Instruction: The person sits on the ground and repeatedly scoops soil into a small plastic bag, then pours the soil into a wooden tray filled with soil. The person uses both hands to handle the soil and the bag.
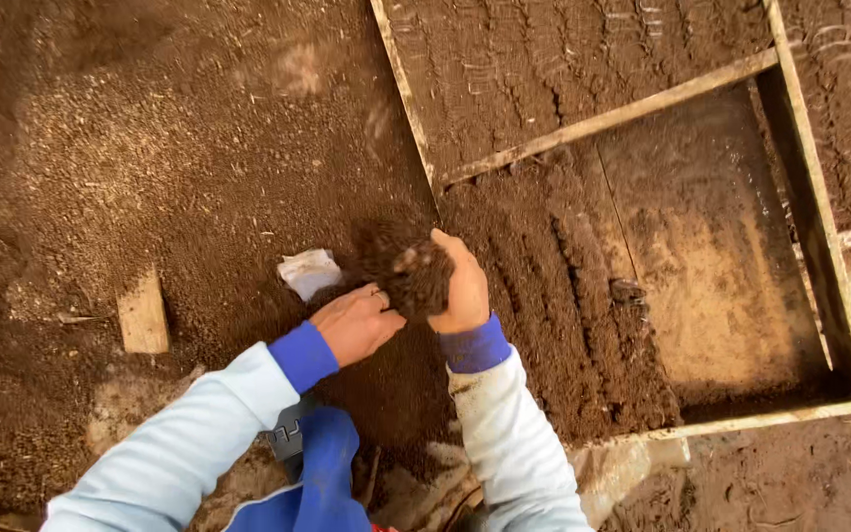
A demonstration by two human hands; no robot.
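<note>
Both my hands cup a heap of dark brown soil (408,266) between them, lifted just above the ground. My left hand (355,323) supports it from the left and below. My right hand (461,286) presses against its right side, fingers curled. The heap sits by the left edge of a wooden frame (416,118) divided into compartments. The near compartment (721,256) holds raked soil on its left half and bare, dusty board on its right.
Loose soil mixed with pale wood chips covers the ground at left. A small wooden block (143,315) lies there, and a crumpled white scrap (309,271) rests near my left hand. The far compartment (563,59) is filled with raked soil.
</note>
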